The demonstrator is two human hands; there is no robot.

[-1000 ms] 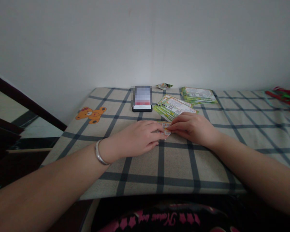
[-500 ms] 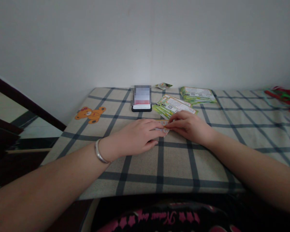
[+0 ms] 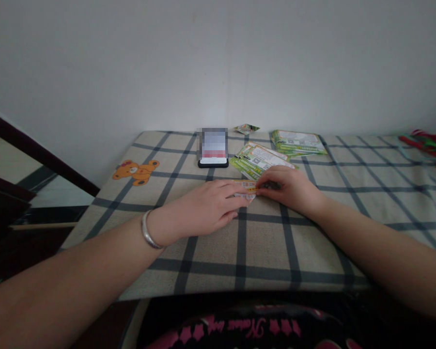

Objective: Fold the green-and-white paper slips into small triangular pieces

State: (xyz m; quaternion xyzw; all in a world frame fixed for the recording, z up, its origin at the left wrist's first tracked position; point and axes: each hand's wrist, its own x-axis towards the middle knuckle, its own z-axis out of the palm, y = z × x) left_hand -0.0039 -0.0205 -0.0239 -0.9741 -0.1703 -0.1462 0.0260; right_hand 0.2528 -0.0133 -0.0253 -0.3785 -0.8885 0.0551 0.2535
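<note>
My left hand lies flat, its fingers stretched over a small orange-and-white printed paper on the cloth. Much of that paper is hidden under the fingers. At its right end, my right hand is closed, with thumb and fingertips pinched at the paper's edge. Just behind the right hand is a loose fan of green-and-white printed leaflets. A silver bangle circles my left wrist.
A phone with a blurred screen leans near the wall. Beside it sits a folded paper piece. A leaflet stack is farther right. Red and green strands lie at the far right. A bear picture marks the checked tablecloth.
My right hand has shifted slightly right along the paper, and more of the printed surface shows between the hands. My left hand stays almost in place.
</note>
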